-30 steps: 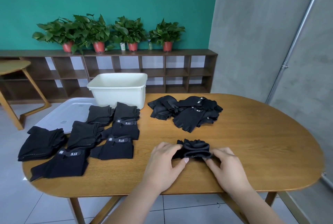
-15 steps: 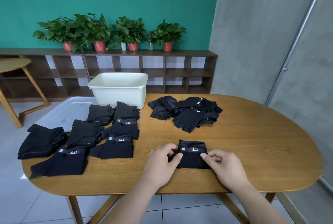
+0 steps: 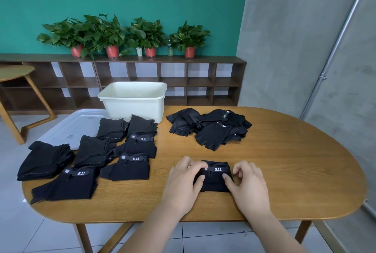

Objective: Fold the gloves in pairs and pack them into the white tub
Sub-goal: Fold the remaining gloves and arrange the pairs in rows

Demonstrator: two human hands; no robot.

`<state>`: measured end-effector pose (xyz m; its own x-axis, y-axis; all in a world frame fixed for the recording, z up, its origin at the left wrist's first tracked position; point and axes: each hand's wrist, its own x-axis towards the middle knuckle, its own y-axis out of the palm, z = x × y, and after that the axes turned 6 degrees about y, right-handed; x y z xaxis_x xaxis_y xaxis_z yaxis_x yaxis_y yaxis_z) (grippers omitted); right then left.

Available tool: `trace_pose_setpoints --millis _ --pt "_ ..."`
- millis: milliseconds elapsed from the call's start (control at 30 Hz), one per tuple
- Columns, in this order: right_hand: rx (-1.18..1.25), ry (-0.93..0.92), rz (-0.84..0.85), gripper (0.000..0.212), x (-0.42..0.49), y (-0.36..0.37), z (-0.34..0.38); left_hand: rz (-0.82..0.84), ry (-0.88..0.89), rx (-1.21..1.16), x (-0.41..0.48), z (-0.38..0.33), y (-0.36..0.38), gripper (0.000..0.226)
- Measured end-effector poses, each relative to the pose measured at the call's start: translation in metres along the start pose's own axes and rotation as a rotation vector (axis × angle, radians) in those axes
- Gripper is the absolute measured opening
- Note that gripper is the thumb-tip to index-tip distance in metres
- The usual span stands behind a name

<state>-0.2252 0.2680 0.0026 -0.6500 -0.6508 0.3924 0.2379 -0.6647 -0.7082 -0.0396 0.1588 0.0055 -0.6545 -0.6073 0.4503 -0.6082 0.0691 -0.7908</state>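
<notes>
A folded pair of black gloves (image 3: pixel 215 178) with a "5.11" strap lies flat near the table's front edge. My left hand (image 3: pixel 184 181) grips its left side, thumb and fingers on the cloth. My right hand (image 3: pixel 249 185) pinches its right side with the thumb on top. A loose heap of unfolded black gloves (image 3: pixel 211 128) lies behind it. Several folded pairs (image 3: pixel 130 167) sit in rows on the left of the table. The white tub (image 3: pixel 134 102) stands at the table's back edge and looks empty.
A translucent lid (image 3: pixel 71 126) lies left of the tub, partly under folded pairs. The wooden oval table (image 3: pixel 284 171) has bare surface on the right. Behind it stand a low shelf (image 3: pixel 142 81) with potted plants and a grey wall on the right.
The bundle was rolled up between my hands a second ago. It now lies flattened with the strap facing up, and both hands have shifted to its sides.
</notes>
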Motion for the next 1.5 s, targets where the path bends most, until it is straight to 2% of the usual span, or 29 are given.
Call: trace_pose_setpoints --millis 33,133,233,400,533,733,900,1100,1367,1500 --pt "-0.028 -0.058 -0.017 0.023 -0.001 0.002 -0.001 0.002 0.035 0.042 0.0 0.001 0.004 0.026" --pt "-0.188 -0.167 -0.048 0.027 -0.003 0.012 -0.004 0.003 0.047 0.126 -0.001 0.002 0.009 0.039" --pt "-0.295 -0.104 -0.085 0.023 -0.004 0.014 -0.002 0.076 0.024 0.169 -0.001 0.0 0.007 0.054" --pt "-0.417 -0.13 -0.102 0.024 -0.004 0.017 -0.004 0.162 -0.039 0.229 0.001 -0.001 0.01 0.05" --pt "-0.438 -0.092 0.038 0.048 -0.006 0.014 -0.003 0.189 -0.055 0.27 0.003 -0.006 0.006 0.048" --pt "-0.477 -0.095 0.268 0.067 -0.016 0.002 -0.012 0.189 -0.056 0.26 -0.007 -0.014 -0.008 0.045" --pt "-0.453 -0.145 0.39 0.084 -0.037 -0.014 0.011 0.16 -0.005 0.266 -0.042 -0.005 -0.018 0.047" --pt "-0.401 -0.202 0.432 0.085 -0.063 0.002 0.051 -0.019 0.003 0.298 -0.086 0.021 -0.029 0.033" --pt "-0.362 -0.312 0.485 0.078 -0.087 0.033 0.108 -0.131 -0.051 0.393 -0.124 0.062 -0.077 0.039" --pt "-0.365 -0.364 0.557 0.056 -0.091 0.042 0.138 -0.12 -0.039 0.489 -0.135 0.08 -0.1 0.045"
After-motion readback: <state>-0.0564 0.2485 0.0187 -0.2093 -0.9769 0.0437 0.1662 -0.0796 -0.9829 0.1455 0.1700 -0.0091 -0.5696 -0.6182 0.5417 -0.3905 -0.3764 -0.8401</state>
